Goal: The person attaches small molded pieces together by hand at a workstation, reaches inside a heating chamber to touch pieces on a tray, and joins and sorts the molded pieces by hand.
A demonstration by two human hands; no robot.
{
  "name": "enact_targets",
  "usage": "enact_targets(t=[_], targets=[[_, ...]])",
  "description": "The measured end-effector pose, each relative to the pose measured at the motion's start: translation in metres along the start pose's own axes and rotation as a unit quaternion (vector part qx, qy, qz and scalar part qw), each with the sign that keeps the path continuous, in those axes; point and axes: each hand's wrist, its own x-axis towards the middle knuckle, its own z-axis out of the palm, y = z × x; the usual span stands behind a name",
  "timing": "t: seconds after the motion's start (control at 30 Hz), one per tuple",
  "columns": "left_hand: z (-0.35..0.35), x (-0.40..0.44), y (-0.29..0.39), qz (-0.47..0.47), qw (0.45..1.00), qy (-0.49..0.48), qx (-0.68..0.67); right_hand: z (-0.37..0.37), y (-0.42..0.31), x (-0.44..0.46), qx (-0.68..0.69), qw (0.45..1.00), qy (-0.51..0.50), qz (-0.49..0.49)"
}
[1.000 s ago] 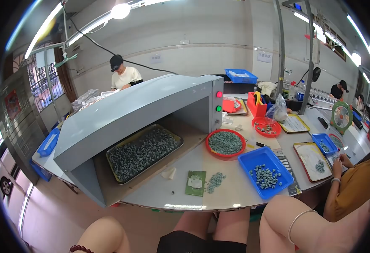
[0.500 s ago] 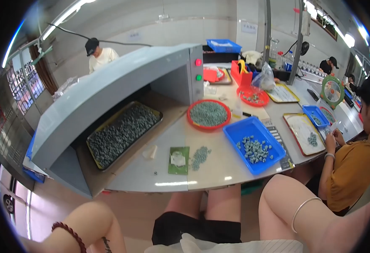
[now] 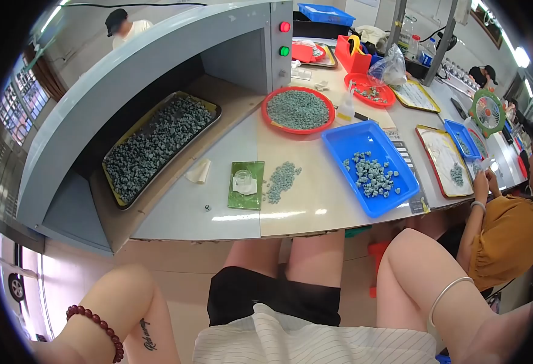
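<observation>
both hands are outside the frame; whether they are spread, closed or pinching anything cannot be told. the left arm, with a bead bracelet (image 3: 110,331), and the right arm, with a bangle (image 3: 442,295), are bent at the near edge, apart from the worktop (image 3: 175,209). as to progress, three batches of small stones are contained: one spread in a dark tray (image 3: 213,106) inside a grey oven housing (image 3: 157,48), one filling a red basket (image 3: 298,130), and one loosely gathered in a blue tray (image 3: 348,139). a further patch of loose stones (image 3: 283,182) lies uncontained, just beside a green pad (image 3: 242,201) bearing what appears to be a small clear jar on tissue, though the detail is poor. no stone is seen being handled by the wearer; how much is finished cannot be established. against the preceding frame, the view has tipped downward: more of the striped shirt (image 3: 315,346) shows, and a red stool (image 3: 377,261) is now visible under the worktop. trays, basket and loose stones hold the same arrangement.
</observation>
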Motion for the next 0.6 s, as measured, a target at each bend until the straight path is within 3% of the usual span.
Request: enact_targets(t=[0.27, 0.6], targets=[[0.0, 0.005, -0.02, 0.02, 0.994, 0.002, 0.109, 0.003, 0.012, 0.006, 0.018, 1.0, 0.002, 0.023], [0.001, 0.016, -0.054, -0.033, 0.993, -0.075, -0.089, -0.002, 0.029, 0.019, 0.016, 0.997, 0.032, 0.065]])
